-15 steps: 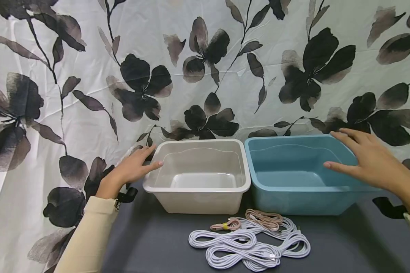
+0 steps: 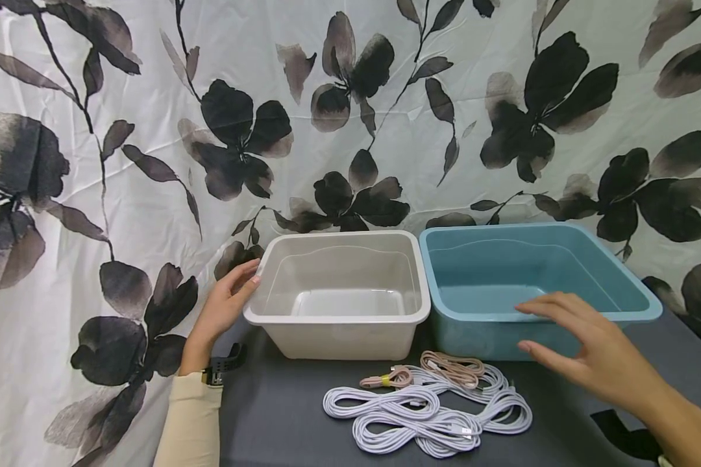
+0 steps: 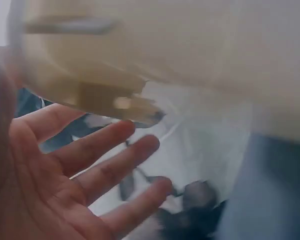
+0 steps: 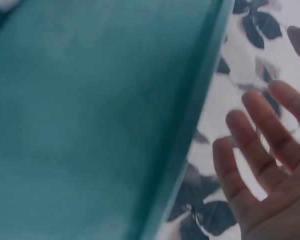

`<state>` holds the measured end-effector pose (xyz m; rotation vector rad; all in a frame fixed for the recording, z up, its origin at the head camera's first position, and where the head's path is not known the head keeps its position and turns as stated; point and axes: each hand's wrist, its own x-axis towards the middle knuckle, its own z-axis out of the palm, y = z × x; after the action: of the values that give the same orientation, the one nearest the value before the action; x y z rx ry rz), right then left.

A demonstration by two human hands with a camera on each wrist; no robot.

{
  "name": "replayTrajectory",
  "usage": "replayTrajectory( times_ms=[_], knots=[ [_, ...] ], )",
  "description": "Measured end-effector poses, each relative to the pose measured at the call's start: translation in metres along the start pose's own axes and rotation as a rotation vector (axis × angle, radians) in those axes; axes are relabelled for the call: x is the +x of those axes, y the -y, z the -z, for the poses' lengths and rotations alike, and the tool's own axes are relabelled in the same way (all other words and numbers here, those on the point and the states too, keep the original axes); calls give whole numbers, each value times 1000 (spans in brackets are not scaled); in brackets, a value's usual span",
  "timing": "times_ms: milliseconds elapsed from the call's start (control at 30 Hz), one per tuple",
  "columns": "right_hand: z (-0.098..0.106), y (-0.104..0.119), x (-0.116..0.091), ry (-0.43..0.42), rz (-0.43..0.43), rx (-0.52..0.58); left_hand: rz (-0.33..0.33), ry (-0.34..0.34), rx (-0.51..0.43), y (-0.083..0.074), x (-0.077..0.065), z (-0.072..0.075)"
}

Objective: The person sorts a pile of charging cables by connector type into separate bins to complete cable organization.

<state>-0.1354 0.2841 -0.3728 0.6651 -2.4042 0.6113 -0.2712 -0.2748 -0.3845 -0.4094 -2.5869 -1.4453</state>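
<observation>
My left hand [image 2: 224, 301] is at the left end of a beige plastic basin [image 2: 339, 319], its fingertips beside the rim. In the left wrist view its fingers [image 3: 107, 172] are spread and hold nothing; whether they touch the basin I cannot tell. In front of a light blue basin [image 2: 502, 340], my right hand [image 2: 590, 347] hovers with fingers extended, covering part of the front wall. White coiled cables [image 2: 405, 412] lie on the table before the basins. Two tan cables, one a loose coil [image 2: 455, 370] and one a small tied bundle [image 2: 385, 381], rest at their back edge.
The two basins stand side by side on a dark grey table [image 2: 280, 415]. Behind them hangs a white cloth [image 2: 420, 149] with dark flowers. A black strap [image 2: 230, 358] is on my left wrist, and another black piece [image 2: 625, 434] shows by the right wrist.
My right hand has come from over the blue basin's right end towards me and to the left. The left hand has drawn slightly back from the beige rim. Both basins and the cables stay put.
</observation>
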Motion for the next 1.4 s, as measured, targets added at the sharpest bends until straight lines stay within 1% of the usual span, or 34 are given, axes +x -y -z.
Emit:
replayTrajectory(
  times_ms=[100, 167, 233, 333, 433, 567, 633, 767, 933, 1000, 1067, 1233, 1400],
  knots=[
    [-13, 13, -11, 23, 13, 37, 40, -13, -150, 12, 2, -6],
    [-22, 17, -17, 49, 25, 62, 64, -28, -223, 19, 3, -9],
    [-31, 18, -23, 78, 30, 80, 74, -33, -292, 24, 4, -12],
    [-46, 17, -32, 115, 41, 141, 71, -43, -371, 30, 4, -14],
    [-61, 19, -39, 149, 29, 191, 62, -42, -442, 35, 5, -16],
    [-80, 26, -44, 177, 15, 190, 36, -42, -521, 39, 8, -21],
    [-88, 31, -43, 187, 12, 173, 29, -46, -529, 40, 8, -24],
    [-101, 43, -36, 223, -1, 147, 38, -54, -509, 42, 9, -27],
    [-113, 59, -19, 314, -25, 108, 50, -49, -505, 44, 9, -28],
    [-119, 66, -13, 350, -24, 114, 49, -45, -508, 44, 9, -29],
    [-125, 72, -7, 374, -4, 126, 48, -43, -510, 43, 8, -29],
    [-145, 84, 4, 394, 57, 157, 46, -45, -514, 42, 6, -31],
    [-158, 91, 10, 428, 58, 154, 44, -47, -542, 43, 6, -33]
  ],
)
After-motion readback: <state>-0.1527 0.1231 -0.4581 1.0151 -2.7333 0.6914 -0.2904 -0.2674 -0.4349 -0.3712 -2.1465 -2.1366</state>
